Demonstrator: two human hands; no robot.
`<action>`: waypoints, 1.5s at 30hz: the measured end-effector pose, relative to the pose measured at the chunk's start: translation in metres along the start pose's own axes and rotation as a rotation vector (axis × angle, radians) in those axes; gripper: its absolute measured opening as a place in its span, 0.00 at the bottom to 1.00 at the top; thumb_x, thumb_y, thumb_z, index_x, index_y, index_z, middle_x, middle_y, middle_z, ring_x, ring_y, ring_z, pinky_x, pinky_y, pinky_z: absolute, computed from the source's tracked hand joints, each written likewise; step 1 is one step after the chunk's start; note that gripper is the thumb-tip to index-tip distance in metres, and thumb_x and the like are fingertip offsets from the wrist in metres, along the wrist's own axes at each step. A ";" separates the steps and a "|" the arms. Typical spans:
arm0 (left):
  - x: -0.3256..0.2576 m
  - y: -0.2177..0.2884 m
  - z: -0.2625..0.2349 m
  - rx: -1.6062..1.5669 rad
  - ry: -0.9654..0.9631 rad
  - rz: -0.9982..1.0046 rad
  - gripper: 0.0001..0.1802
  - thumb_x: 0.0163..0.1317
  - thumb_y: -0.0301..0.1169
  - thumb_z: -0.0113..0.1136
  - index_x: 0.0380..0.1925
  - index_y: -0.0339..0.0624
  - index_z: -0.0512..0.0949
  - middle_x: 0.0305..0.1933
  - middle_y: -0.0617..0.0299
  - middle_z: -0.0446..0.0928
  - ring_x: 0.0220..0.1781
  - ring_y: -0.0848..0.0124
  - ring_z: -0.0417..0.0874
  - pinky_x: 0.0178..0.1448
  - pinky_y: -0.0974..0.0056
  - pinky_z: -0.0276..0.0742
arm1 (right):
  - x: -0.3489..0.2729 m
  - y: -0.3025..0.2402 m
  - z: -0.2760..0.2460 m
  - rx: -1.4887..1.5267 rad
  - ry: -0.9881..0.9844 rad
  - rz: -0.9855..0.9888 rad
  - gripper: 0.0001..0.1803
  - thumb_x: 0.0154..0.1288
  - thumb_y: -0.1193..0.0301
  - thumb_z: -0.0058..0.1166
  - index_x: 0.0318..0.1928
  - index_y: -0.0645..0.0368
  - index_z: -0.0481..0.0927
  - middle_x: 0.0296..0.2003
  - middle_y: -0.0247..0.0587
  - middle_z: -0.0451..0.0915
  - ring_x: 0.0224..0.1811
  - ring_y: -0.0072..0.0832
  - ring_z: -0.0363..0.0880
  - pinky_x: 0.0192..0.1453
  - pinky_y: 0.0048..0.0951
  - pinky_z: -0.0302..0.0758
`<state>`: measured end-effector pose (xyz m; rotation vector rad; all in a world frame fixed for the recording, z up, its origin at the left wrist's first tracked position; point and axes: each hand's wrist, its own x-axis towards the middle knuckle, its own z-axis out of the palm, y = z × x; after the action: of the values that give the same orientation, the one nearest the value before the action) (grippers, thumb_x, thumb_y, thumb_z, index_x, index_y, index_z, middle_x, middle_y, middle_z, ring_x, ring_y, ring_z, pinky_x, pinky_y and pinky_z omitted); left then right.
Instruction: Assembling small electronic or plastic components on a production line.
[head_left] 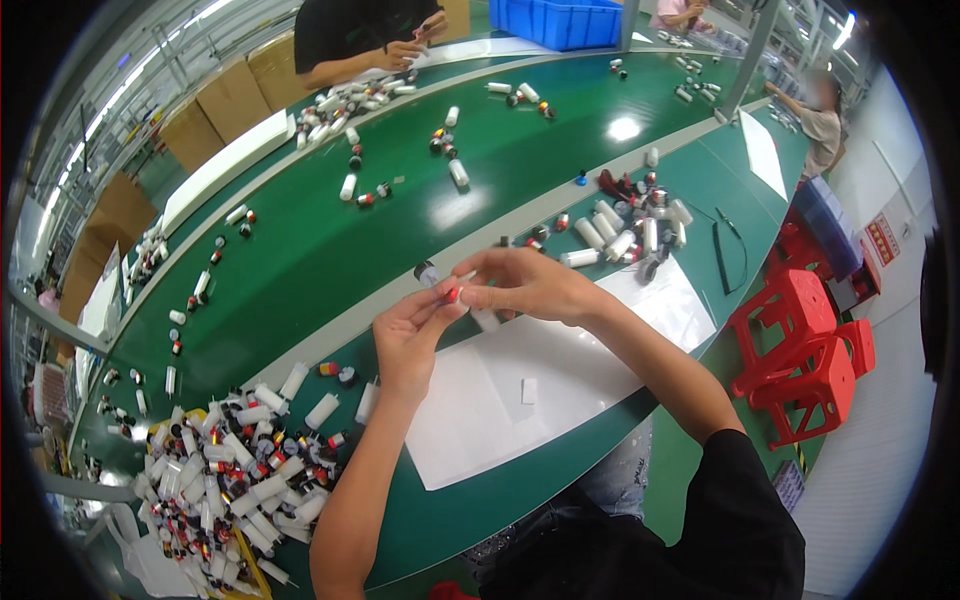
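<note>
Both pinched together on one small red-tipped part [453,293] above the worktop [300,260].
Left hand [410,335], right hand [520,283]: loose pinch could likely drop it among scattered tubes [230,480].

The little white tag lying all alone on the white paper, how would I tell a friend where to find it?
Start at the long green table and find the big white paper sheet in front of the person, below both hands. Near its middle lies the small white tag, flat and rectangular. Unlike the white tubes heaped to the left, it lies alone.

Small red-tipped part [455,292], perhaps finger-hidden
</note>
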<state>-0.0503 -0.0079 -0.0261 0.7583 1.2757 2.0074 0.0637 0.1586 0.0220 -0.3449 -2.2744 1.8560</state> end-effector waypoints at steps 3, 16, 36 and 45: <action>-0.002 0.001 0.005 -0.013 -0.021 0.091 0.17 0.63 0.21 0.66 0.52 0.28 0.80 0.53 0.51 0.82 0.51 0.70 0.84 0.56 0.68 0.80 | -0.001 -0.005 -0.005 0.252 -0.291 0.297 0.26 0.69 0.51 0.60 0.51 0.61 0.84 0.39 0.30 0.80 0.40 0.17 0.76 0.44 0.22 0.75; 0.001 0.004 0.008 0.600 -0.107 0.044 0.07 0.64 0.22 0.62 0.40 0.33 0.86 0.43 0.56 0.86 0.48 0.68 0.84 0.57 0.66 0.76 | 0.022 -0.018 -0.147 -0.731 0.598 -0.138 0.12 0.64 0.67 0.62 0.43 0.62 0.84 0.35 0.48 0.85 0.36 0.35 0.84 0.42 0.36 0.78; -0.002 0.005 0.005 0.818 -0.159 0.230 0.06 0.60 0.23 0.66 0.36 0.38 0.87 0.33 0.55 0.84 0.37 0.64 0.84 0.40 0.66 0.79 | 0.187 0.076 -0.265 -0.980 0.470 -0.116 0.13 0.68 0.65 0.55 0.46 0.60 0.77 0.48 0.62 0.76 0.52 0.57 0.76 0.54 0.51 0.76; -0.005 0.008 0.011 0.704 -0.153 0.166 0.06 0.62 0.24 0.65 0.38 0.38 0.87 0.36 0.55 0.84 0.37 0.67 0.84 0.39 0.68 0.81 | 0.161 0.101 -0.251 -1.232 0.548 0.185 0.34 0.65 0.56 0.60 0.70 0.44 0.64 0.57 0.62 0.74 0.60 0.55 0.75 0.64 0.49 0.72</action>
<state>-0.0406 -0.0084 -0.0159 1.3463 1.8953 1.5574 -0.0115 0.4601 -0.0270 -1.0559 -2.6433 0.0808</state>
